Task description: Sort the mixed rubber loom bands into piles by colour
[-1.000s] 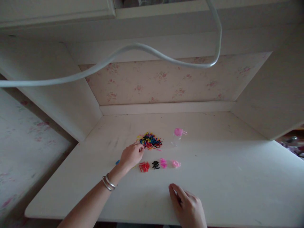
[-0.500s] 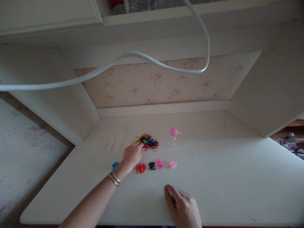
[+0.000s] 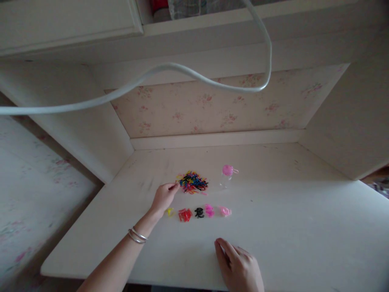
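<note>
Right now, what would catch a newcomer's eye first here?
The mixed pile of coloured bands at mid-desk, with the left hand pinching one at its edge. In front lies a row of small sorted heaps; the right hand rests flat near the front edge.

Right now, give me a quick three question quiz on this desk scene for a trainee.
1. True or false: the right hand rests flat on the desk.
2. Which sorted pile lies nearest the left hand: A yellow, B black, C light pink?
3. Fill in: the small clear bottle has a ____ cap.

Key: 1 true. 2 A, the yellow pile. 3 pink.
</note>
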Action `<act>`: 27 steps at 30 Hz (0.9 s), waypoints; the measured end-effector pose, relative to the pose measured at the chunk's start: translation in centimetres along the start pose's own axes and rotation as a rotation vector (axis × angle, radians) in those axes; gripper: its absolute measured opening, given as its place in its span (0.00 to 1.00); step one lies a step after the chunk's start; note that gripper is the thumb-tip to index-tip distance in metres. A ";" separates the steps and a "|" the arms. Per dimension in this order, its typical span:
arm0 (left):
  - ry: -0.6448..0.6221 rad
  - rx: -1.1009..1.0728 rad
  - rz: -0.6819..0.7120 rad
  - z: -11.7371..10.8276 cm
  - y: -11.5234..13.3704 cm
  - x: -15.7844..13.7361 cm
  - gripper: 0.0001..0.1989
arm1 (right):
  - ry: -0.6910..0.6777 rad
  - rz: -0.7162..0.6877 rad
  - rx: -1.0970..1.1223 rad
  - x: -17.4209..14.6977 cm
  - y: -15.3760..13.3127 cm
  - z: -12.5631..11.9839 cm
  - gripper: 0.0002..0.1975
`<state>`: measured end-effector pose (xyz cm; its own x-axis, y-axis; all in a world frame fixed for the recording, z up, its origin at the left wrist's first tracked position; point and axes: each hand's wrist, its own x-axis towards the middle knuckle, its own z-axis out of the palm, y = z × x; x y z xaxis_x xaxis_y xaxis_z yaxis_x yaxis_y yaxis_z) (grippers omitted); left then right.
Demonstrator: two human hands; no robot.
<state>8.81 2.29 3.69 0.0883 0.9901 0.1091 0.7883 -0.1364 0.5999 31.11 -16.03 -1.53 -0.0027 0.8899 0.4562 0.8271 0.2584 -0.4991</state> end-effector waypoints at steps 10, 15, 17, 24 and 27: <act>0.090 0.000 0.139 -1.1 2.0 -5.6 0.16 | -0.007 -0.011 -0.047 0.2 -0.4 -0.3 0.16; 0.166 0.148 0.179 0.5 1.5 -9.2 0.15 | -0.021 -0.014 -0.064 0.0 -0.2 -0.2 0.16; 0.199 0.263 0.183 1.4 1.1 -10.4 0.14 | -0.036 -0.019 -0.066 0.0 -0.1 -0.1 0.15; 0.188 0.451 0.178 3.1 0.3 -12.2 0.14 | -0.039 -0.023 -0.062 -0.1 0.0 0.0 0.14; 0.159 0.435 0.168 2.8 0.5 -12.5 0.14 | -0.033 -0.026 -0.057 0.0 -0.2 -0.1 0.15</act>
<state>9.80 -10.10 0.42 0.1685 0.9338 0.3156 0.9553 -0.2336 0.1811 31.01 -16.08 -1.37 -0.0422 0.8953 0.4435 0.8572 0.2606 -0.4443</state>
